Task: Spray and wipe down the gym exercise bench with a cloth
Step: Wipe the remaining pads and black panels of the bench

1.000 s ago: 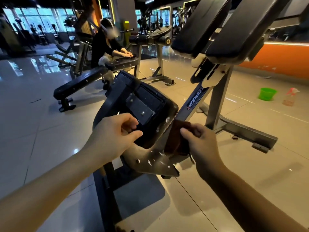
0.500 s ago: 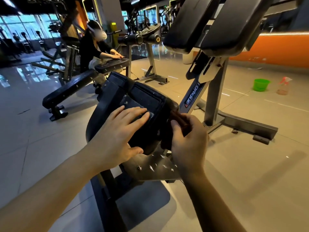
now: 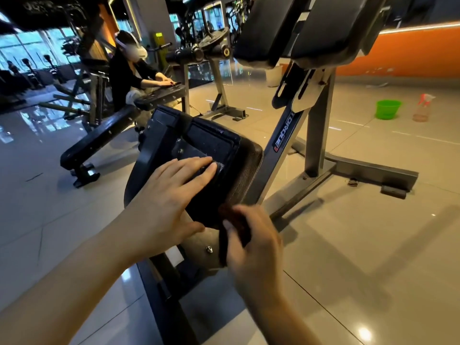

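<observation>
The black padded seat (image 3: pixel 214 145) of the exercise bench tilts up in front of me, its underside and mounting plate facing me. My left hand (image 3: pixel 171 197) lies flat on that underside with straight fingers. My right hand (image 3: pixel 251 247) grips a dark brown cloth (image 3: pixel 236 222) against the seat's lower right edge; most of the cloth is hidden under my fingers. Above, the bench's large black pads (image 3: pixel 298 26) sit on a grey frame (image 3: pixel 316 125).
A green bucket (image 3: pixel 388 109) and a spray bottle (image 3: pixel 422 108) stand on the tiled floor at right, near the orange wall. Another person (image 3: pixel 129 68) leans over a second bench (image 3: pixel 99 140) at left. More gym machines fill the background.
My left hand went from curled at the seat's edge to flat on its underside. My right hand with the cloth slid down the seat's right edge toward the lower corner.
</observation>
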